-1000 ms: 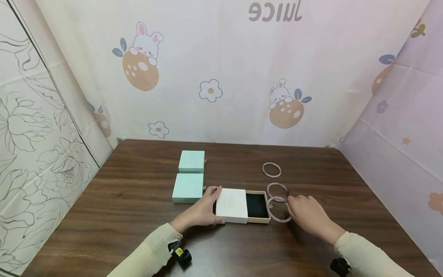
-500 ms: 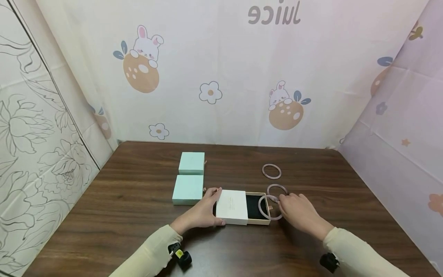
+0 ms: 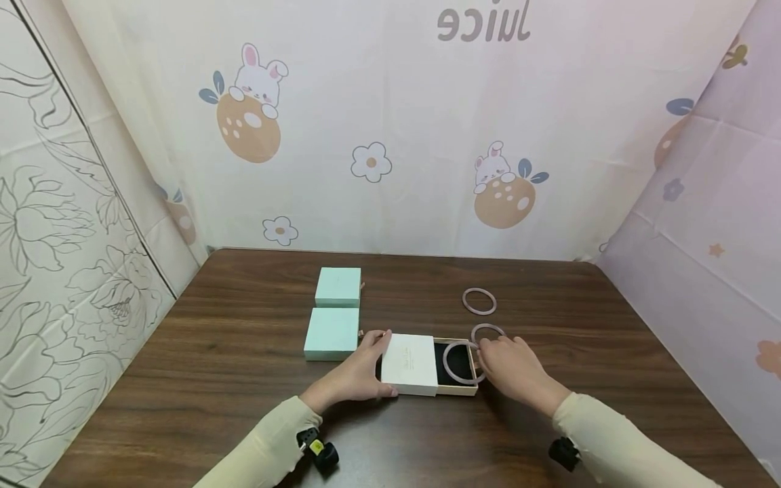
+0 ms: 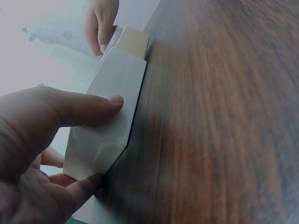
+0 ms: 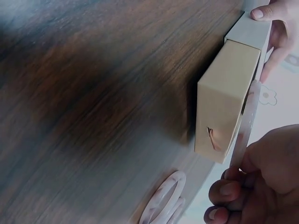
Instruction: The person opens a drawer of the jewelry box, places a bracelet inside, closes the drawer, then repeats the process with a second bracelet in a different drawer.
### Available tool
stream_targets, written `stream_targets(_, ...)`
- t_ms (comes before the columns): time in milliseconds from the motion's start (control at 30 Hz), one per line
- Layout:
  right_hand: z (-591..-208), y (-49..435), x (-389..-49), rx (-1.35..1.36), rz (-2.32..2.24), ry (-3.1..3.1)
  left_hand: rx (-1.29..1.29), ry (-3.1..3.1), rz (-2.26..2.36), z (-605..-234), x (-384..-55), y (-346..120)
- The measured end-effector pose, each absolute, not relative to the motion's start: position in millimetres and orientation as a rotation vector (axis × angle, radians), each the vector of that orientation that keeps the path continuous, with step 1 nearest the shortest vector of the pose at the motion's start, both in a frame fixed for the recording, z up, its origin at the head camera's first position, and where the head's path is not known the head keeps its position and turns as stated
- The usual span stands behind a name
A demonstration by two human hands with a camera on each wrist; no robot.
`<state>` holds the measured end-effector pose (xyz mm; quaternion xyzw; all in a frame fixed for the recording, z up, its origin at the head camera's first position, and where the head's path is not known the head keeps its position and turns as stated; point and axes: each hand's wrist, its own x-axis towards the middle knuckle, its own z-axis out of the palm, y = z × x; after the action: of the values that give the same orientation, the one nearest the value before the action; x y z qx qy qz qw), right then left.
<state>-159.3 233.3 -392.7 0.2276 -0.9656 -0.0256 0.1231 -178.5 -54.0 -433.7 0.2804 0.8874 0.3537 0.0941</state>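
Observation:
A white slide-out jewelry box [image 3: 409, 364] stands on the table, its cream drawer [image 5: 224, 88] pulled partly out to the right, showing a black lining [image 3: 443, 373]. My left hand [image 3: 360, 371] grips the box's closed end; in the left wrist view the thumb [image 4: 100, 107] lies on its side and fingers are at the end. My right hand [image 3: 512, 371] pinches a pale pink bangle [image 5: 247, 121] by its near edge. The bangle overlaps the drawer opening in the head view, tilted close over its rim in the right wrist view. A small ribbon tab [image 5: 212, 140] is on the drawer front.
Two mint-green boxes [image 3: 331, 332] stand one behind the other, left of the white box. Two more bangles lie on the table: a far bangle [image 3: 478, 313] and a nearer bangle [image 3: 482, 326] partly hidden by my right hand. A patterned curtain [image 3: 415, 190] hangs behind the table.
My right hand has moved left with the bangle, from beside the drawer's right end to over its black lining. The left hand and box have stayed in place.

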Motion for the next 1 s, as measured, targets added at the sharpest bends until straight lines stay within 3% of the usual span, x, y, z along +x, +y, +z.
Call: stream_targets(1000, -395, 217, -163, 0.698, -0.15, -2.813, 0.817, 2.627, 1.057, -436, -180, -54)
